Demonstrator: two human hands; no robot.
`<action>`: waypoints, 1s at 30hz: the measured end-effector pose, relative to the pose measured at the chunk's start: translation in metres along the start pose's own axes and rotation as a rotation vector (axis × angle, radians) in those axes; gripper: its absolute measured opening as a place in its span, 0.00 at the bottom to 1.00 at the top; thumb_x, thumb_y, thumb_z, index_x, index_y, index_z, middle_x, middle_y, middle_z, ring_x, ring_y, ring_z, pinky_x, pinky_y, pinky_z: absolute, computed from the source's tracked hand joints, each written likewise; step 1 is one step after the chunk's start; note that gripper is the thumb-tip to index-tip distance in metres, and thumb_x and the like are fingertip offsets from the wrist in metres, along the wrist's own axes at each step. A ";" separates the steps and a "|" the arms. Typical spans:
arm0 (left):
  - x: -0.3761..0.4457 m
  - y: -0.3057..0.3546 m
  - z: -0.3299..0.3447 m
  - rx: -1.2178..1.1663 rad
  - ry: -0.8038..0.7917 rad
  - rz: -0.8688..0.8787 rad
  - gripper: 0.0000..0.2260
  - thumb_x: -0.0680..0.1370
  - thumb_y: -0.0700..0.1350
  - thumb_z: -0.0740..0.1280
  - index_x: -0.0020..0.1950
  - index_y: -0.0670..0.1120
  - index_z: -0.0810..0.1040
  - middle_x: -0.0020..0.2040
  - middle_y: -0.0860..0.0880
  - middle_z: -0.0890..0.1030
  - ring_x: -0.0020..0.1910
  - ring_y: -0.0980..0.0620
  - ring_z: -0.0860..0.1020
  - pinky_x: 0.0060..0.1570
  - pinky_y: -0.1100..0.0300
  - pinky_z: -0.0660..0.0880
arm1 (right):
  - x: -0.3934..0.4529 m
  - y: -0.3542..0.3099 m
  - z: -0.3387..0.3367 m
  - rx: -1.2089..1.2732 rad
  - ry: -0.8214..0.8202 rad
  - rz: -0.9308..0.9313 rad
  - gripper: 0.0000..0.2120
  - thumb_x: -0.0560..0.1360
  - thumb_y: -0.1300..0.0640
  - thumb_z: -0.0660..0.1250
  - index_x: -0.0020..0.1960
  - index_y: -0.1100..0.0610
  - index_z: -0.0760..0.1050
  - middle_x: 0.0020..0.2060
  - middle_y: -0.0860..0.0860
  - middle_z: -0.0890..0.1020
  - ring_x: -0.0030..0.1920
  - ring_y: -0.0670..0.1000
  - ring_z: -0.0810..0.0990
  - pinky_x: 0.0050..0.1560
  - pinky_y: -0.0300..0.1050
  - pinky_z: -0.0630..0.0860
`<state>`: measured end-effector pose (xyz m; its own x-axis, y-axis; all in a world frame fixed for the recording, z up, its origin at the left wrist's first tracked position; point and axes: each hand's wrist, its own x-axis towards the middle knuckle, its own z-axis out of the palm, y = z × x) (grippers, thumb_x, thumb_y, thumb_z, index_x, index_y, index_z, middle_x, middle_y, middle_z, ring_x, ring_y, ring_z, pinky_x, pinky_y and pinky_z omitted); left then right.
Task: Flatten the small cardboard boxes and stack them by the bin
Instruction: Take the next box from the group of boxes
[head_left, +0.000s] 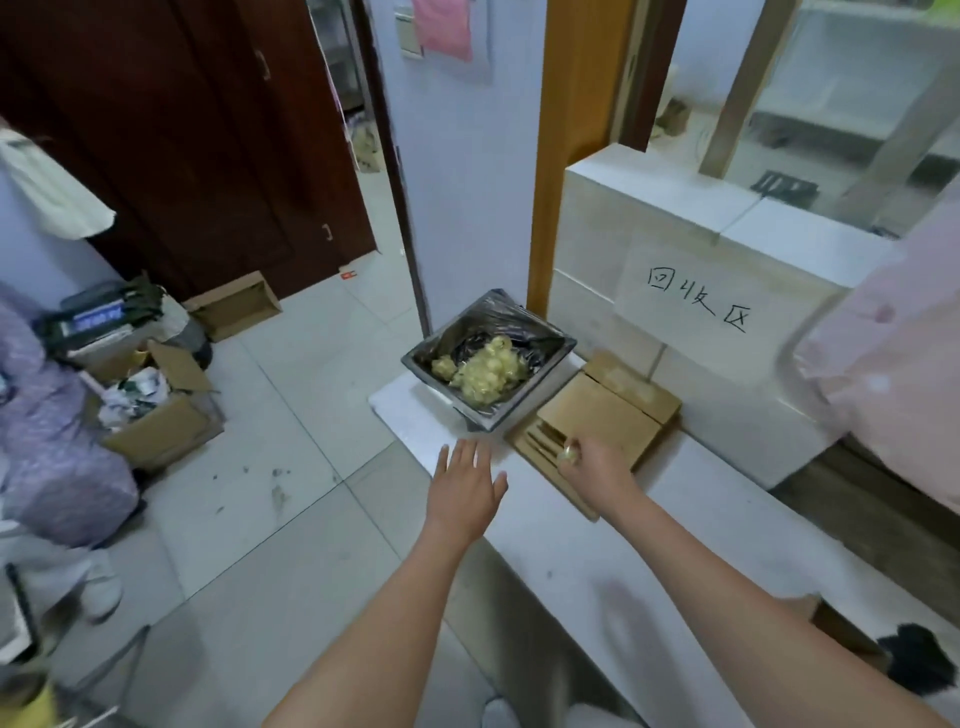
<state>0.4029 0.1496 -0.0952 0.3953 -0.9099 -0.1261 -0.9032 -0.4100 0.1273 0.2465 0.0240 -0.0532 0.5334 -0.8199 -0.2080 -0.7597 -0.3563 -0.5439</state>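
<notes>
A stack of flattened brown cardboard boxes (597, 421) lies on the white counter (649, 525), right beside the bin (488, 358). The bin is a square metal one lined with a black bag and holds yellowish scraps. My right hand (592, 462) is at the stack's near edge, fingers curled on the top piece of cardboard, a ring showing on one finger. My left hand (467, 478) hovers flat with fingers spread over the counter, just in front of the bin and touching nothing. Part of another brown cardboard box (836, 623) shows at the counter's near right.
A handwritten paper sign (696, 306) hangs on the tiled wall behind the stack. On the floor to the left stand open cardboard boxes (156, 410) full of rubbish, and a person in purple clothing (47, 426). Pink cloth (893, 374) hangs at the right.
</notes>
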 end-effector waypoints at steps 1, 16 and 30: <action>0.005 -0.011 -0.002 -0.004 0.001 -0.012 0.26 0.85 0.56 0.50 0.80 0.43 0.56 0.79 0.43 0.62 0.79 0.45 0.56 0.79 0.48 0.49 | 0.011 -0.010 0.004 -0.010 0.012 -0.027 0.08 0.76 0.59 0.67 0.53 0.62 0.76 0.48 0.58 0.80 0.50 0.59 0.78 0.43 0.45 0.69; 0.118 -0.120 -0.006 -0.013 -0.030 -0.048 0.26 0.85 0.55 0.52 0.79 0.41 0.57 0.77 0.42 0.63 0.78 0.45 0.57 0.79 0.49 0.49 | 0.162 -0.095 0.065 -0.046 0.024 -0.073 0.09 0.76 0.59 0.66 0.53 0.60 0.81 0.50 0.57 0.80 0.54 0.59 0.78 0.54 0.48 0.76; 0.227 -0.188 -0.013 -0.057 -0.165 0.019 0.27 0.85 0.55 0.52 0.79 0.41 0.59 0.76 0.41 0.64 0.77 0.44 0.59 0.78 0.50 0.50 | 0.254 -0.136 0.121 -0.068 -0.061 0.060 0.11 0.78 0.60 0.68 0.59 0.59 0.71 0.44 0.54 0.79 0.43 0.53 0.79 0.44 0.46 0.78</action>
<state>0.6642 0.0195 -0.1353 0.3408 -0.8968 -0.2822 -0.8976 -0.3997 0.1861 0.5302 -0.0817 -0.1308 0.5062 -0.8128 -0.2885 -0.8133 -0.3386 -0.4731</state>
